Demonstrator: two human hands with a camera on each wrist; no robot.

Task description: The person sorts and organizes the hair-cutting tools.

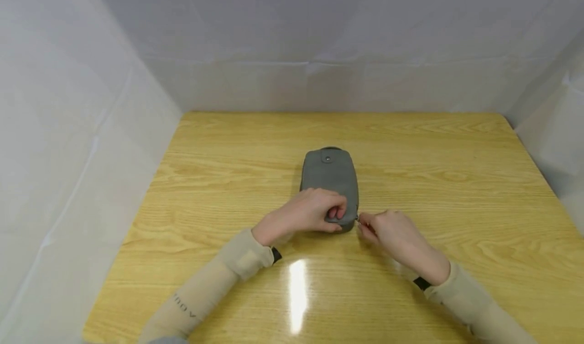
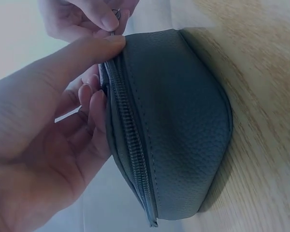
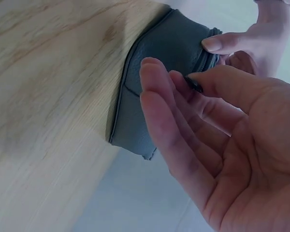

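Grey zip pouch (image 1: 329,182) on wooden table (image 1: 456,182): left hand (image 1: 310,212) gripped its near end; right hand (image 1: 392,232) pinched the zip pull (image 2: 116,13). Zipper (image 2: 130,145) appeared fully closed, unopened.

A wooden table (image 1: 410,146) with pale yellow grain fills the middle of the head view. White sheeting (image 1: 292,40) hangs behind its far edge, creased along a horizontal fold, and more of it closes in the left (image 1: 68,156) and right (image 1: 556,131) sides. A bright glare (image 1: 297,293) from an overhead light lies on the tabletop just nearer than the fingers. Light is soft and even, shadows faint.
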